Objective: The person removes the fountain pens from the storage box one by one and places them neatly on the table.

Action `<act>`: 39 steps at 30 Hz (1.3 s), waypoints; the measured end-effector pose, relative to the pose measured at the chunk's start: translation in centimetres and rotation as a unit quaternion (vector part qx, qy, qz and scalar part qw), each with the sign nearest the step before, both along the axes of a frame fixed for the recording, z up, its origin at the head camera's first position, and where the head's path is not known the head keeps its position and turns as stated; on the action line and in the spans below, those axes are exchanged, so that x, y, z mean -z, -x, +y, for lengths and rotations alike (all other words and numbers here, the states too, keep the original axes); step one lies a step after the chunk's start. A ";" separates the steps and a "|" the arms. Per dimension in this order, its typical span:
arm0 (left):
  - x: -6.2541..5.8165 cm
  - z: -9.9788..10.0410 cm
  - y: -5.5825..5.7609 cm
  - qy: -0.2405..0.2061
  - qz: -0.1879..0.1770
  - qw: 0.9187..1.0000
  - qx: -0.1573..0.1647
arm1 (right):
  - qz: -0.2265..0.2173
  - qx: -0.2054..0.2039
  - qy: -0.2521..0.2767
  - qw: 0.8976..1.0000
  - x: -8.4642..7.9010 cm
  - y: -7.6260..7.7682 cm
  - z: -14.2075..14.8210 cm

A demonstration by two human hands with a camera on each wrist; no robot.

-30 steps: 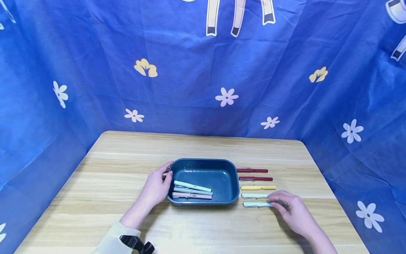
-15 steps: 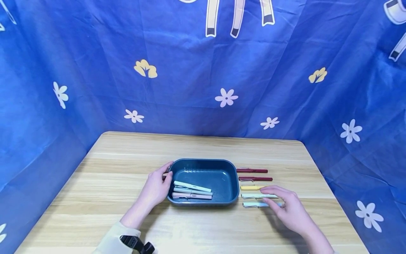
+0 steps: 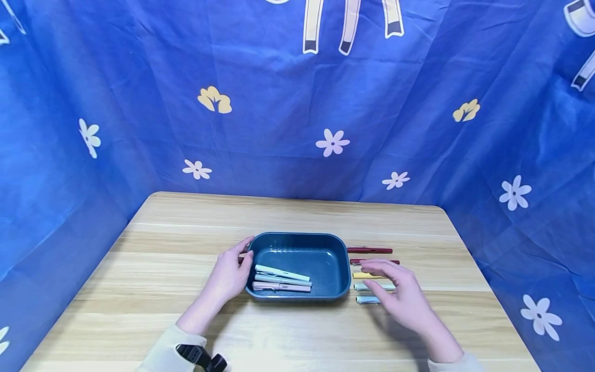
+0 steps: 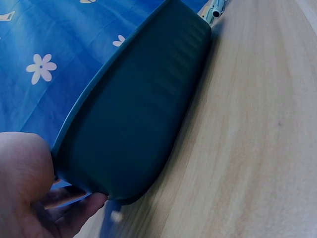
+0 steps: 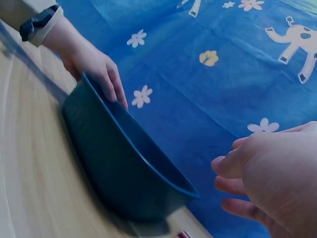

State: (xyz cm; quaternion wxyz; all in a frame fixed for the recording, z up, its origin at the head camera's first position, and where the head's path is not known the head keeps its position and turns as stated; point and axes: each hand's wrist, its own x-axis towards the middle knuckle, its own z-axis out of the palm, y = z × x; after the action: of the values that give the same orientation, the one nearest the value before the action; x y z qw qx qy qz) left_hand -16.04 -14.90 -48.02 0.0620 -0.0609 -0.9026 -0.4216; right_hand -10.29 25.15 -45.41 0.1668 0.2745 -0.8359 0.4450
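A smooth, round-cornered dark teal tray (image 3: 325, 240) on the wood-grain table (image 3: 186, 248) is gripped at its left rim by the left hand (image 3: 230, 274). The right hand (image 3: 395, 294), fingers relaxed and spread, is held over slim matte pens (image 3: 369, 250), partly hiding them; contact cannot be made out.

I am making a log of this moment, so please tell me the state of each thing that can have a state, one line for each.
Tray: upright on the table, three pens inside.
Three pens in tray: lying flat, capped.
Five pens right of tray: lying in a row on the table, capped.
Left hand: holds the tray's left rim.
Right hand: fingers spread above the row, holding nothing.
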 end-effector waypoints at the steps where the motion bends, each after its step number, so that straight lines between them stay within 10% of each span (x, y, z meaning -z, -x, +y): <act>1: 0.0 0.0 0.0 -0.001 0.000 1.000 0.000 | -0.001 -0.006 0.009 1.000 -0.1 0.2 -0.4; 23: 0.1 -0.1 0.0 -0.004 0.002 1.000 0.001 | -0.120 -0.047 0.113 0.985 -0.9 4.4 -6.4; 39: 0.1 -0.1 0.0 -0.008 -0.006 1.000 -0.005 | -0.195 -0.070 0.081 0.975 -0.6 6.2 -9.7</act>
State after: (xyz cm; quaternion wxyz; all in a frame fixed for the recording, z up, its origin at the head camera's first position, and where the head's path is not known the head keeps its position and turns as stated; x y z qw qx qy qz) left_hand -16.04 -14.95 -48.13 0.0595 -0.0537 -0.8999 -0.4287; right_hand -16.51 15.47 -44.82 -0.0091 0.2261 -0.7924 0.5665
